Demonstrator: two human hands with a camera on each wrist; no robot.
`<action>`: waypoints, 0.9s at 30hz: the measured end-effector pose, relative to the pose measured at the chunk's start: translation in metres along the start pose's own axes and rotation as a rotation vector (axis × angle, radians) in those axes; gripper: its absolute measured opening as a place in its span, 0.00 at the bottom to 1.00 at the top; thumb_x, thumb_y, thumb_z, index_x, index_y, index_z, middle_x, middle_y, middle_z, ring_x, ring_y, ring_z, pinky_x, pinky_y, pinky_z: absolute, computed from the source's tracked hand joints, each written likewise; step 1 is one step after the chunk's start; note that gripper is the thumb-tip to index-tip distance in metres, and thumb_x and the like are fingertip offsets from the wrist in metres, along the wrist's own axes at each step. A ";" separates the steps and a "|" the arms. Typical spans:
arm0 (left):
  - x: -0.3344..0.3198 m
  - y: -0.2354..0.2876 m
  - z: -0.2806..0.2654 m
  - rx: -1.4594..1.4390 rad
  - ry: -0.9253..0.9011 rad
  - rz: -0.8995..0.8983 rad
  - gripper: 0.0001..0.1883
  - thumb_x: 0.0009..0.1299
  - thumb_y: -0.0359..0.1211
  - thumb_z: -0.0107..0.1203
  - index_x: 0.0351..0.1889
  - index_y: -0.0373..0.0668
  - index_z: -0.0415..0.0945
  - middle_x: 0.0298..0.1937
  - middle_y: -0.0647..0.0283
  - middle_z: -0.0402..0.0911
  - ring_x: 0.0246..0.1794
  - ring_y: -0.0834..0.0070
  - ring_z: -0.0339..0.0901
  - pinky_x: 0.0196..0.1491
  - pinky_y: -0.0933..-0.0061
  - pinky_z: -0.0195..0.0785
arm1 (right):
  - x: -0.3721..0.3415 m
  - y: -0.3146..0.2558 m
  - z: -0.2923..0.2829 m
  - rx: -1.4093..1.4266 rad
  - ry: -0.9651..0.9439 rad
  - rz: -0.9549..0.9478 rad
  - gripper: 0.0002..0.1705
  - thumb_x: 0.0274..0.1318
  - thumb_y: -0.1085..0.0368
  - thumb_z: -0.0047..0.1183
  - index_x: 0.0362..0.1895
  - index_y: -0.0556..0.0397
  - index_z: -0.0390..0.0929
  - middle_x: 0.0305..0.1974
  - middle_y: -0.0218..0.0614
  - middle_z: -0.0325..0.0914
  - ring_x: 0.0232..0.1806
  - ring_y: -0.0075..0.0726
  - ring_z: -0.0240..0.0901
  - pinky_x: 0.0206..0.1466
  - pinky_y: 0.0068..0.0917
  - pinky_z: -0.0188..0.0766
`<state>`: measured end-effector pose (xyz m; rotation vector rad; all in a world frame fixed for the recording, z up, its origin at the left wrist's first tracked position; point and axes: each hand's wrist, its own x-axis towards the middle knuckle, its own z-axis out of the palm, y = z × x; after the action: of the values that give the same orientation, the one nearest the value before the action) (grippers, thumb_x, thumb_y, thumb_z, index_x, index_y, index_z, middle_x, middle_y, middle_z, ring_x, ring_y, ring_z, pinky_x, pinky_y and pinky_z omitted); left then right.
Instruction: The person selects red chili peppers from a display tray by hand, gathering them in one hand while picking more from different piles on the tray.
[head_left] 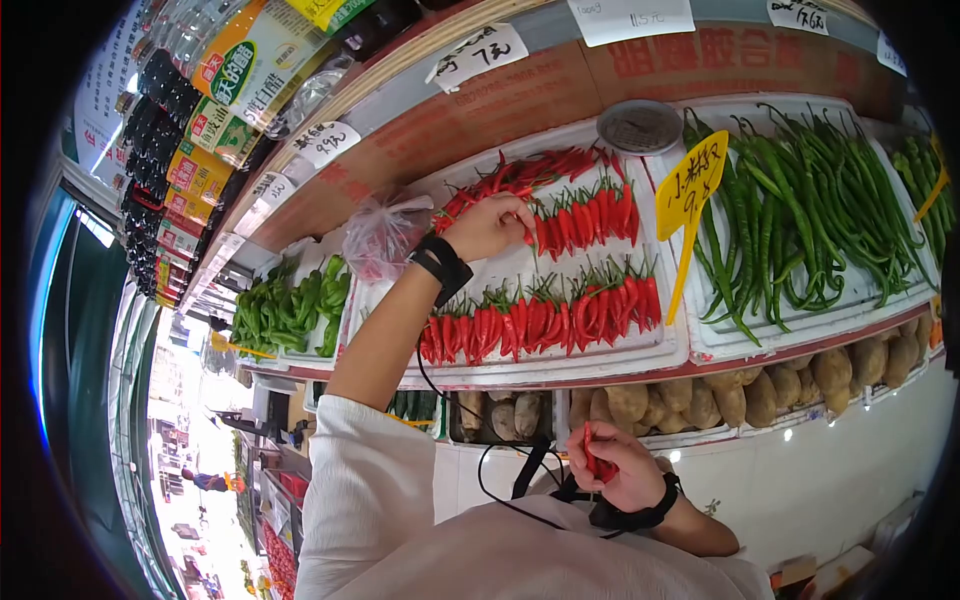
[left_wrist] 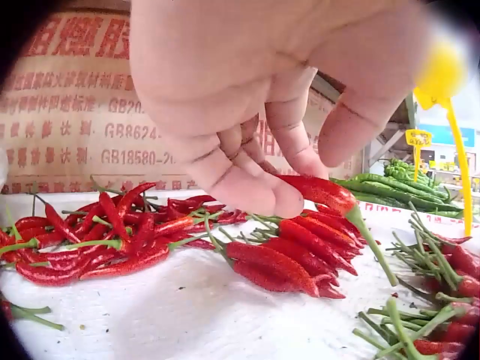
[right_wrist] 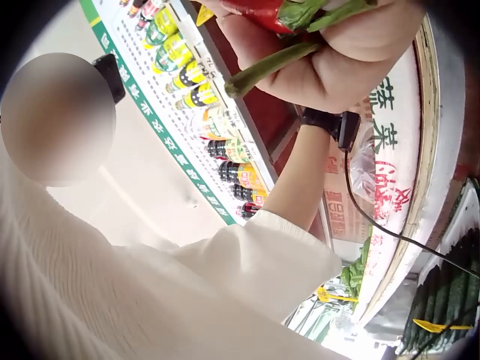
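My left hand (head_left: 490, 228) is over the white foam tray (head_left: 520, 374) and pinches a single red chili pepper (left_wrist: 326, 193), its green stem pointing down. Just below it in the left wrist view lies a lined-up row of red chilies (left_wrist: 281, 262). A looser heap of red chilies (left_wrist: 112, 236) lies to the left of that row. Another neat row (head_left: 545, 318) runs along the tray's near side. Close to my body, my right hand (head_left: 625, 472) grips a few red chilies (right_wrist: 259, 11), with green stems sticking out past the fingers.
A knotted plastic bag (head_left: 385, 240) sits at the tray's left end. Right of the tray are a yellow price sign (head_left: 690, 185) and long green peppers (head_left: 800, 210). A round metal dish (head_left: 640, 128) stands behind. Potatoes (head_left: 730, 400) lie below the shelf edge, and a black cable (head_left: 490, 490) hangs between my arms.
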<state>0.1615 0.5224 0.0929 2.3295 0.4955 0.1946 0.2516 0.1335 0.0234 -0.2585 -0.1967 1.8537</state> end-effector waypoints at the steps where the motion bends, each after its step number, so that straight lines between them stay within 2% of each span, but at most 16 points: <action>1: 0.004 -0.008 0.000 -0.011 0.004 -0.017 0.11 0.62 0.23 0.55 0.43 0.38 0.75 0.38 0.64 0.78 0.34 0.79 0.75 0.39 0.77 0.68 | 0.000 0.000 0.000 -0.003 0.000 -0.003 0.12 0.65 0.67 0.40 0.48 0.58 0.71 0.32 0.34 0.67 0.25 0.24 0.61 0.25 0.19 0.54; 6: 0.012 -0.001 0.005 -0.170 0.016 -0.111 0.12 0.65 0.25 0.56 0.46 0.37 0.75 0.34 0.66 0.79 0.33 0.83 0.75 0.37 0.81 0.68 | 0.000 -0.002 -0.001 0.008 0.007 0.005 0.12 0.65 0.68 0.40 0.49 0.58 0.71 0.33 0.33 0.68 0.26 0.24 0.61 0.26 0.19 0.55; 9: 0.007 0.011 0.005 -0.186 0.121 -0.029 0.11 0.67 0.28 0.57 0.46 0.36 0.75 0.31 0.68 0.78 0.30 0.84 0.75 0.34 0.82 0.69 | -0.001 -0.004 -0.004 0.024 0.004 0.011 0.12 0.65 0.68 0.40 0.49 0.57 0.71 0.34 0.33 0.68 0.27 0.24 0.61 0.26 0.20 0.55; 12: 0.000 0.021 -0.005 -0.208 0.255 -0.316 0.11 0.68 0.29 0.56 0.46 0.35 0.75 0.30 0.69 0.78 0.26 0.85 0.75 0.30 0.82 0.69 | -0.001 -0.004 -0.004 0.024 0.008 0.019 0.12 0.64 0.68 0.40 0.48 0.57 0.71 0.34 0.34 0.67 0.28 0.26 0.62 0.26 0.20 0.56; 13: -0.002 0.020 -0.007 -0.287 0.276 -0.322 0.10 0.69 0.31 0.56 0.45 0.36 0.76 0.28 0.70 0.78 0.23 0.85 0.73 0.25 0.83 0.66 | 0.000 -0.004 -0.003 0.022 0.012 0.022 0.12 0.64 0.68 0.40 0.47 0.58 0.71 0.34 0.35 0.67 0.28 0.27 0.63 0.26 0.21 0.56; 16: -0.003 0.016 -0.009 -0.366 0.158 -0.459 0.12 0.70 0.39 0.58 0.40 0.40 0.77 0.28 0.73 0.76 0.23 0.88 0.70 0.23 0.85 0.61 | 0.004 -0.003 -0.003 0.028 0.030 0.018 0.11 0.64 0.67 0.41 0.47 0.57 0.71 0.34 0.34 0.67 0.28 0.27 0.62 0.27 0.21 0.56; 19: 0.000 0.022 0.003 -0.400 0.134 -0.532 0.13 0.70 0.43 0.58 0.38 0.42 0.76 0.27 0.72 0.76 0.21 0.88 0.69 0.22 0.85 0.58 | 0.006 -0.002 0.001 0.035 0.108 -0.014 0.11 0.65 0.66 0.43 0.46 0.56 0.71 0.34 0.32 0.68 0.30 0.26 0.63 0.28 0.22 0.57; 22: 0.003 0.024 0.010 -0.434 0.203 -0.623 0.12 0.70 0.41 0.59 0.39 0.42 0.77 0.28 0.72 0.76 0.22 0.88 0.70 0.21 0.85 0.59 | 0.005 -0.002 0.000 0.042 0.149 -0.043 0.10 0.65 0.65 0.44 0.45 0.56 0.71 0.35 0.31 0.68 0.33 0.27 0.64 0.29 0.24 0.59; 25: 0.005 0.007 0.017 -0.612 0.169 -0.671 0.13 0.69 0.41 0.60 0.39 0.40 0.76 0.29 0.69 0.78 0.25 0.84 0.75 0.25 0.83 0.68 | 0.004 -0.002 0.000 0.045 0.133 -0.040 0.09 0.65 0.64 0.46 0.45 0.55 0.72 0.35 0.30 0.68 0.34 0.27 0.65 0.30 0.24 0.60; 27: 0.008 0.012 0.022 -0.606 0.183 -0.697 0.13 0.68 0.40 0.61 0.39 0.39 0.76 0.30 0.65 0.79 0.28 0.80 0.78 0.30 0.80 0.74 | 0.004 -0.002 0.000 0.044 0.135 -0.042 0.09 0.65 0.65 0.46 0.46 0.54 0.71 0.35 0.30 0.69 0.34 0.27 0.65 0.30 0.25 0.61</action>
<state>0.1784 0.5036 0.0859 1.4590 1.1281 0.1865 0.2516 0.1381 0.0237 -0.3456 -0.0678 1.7893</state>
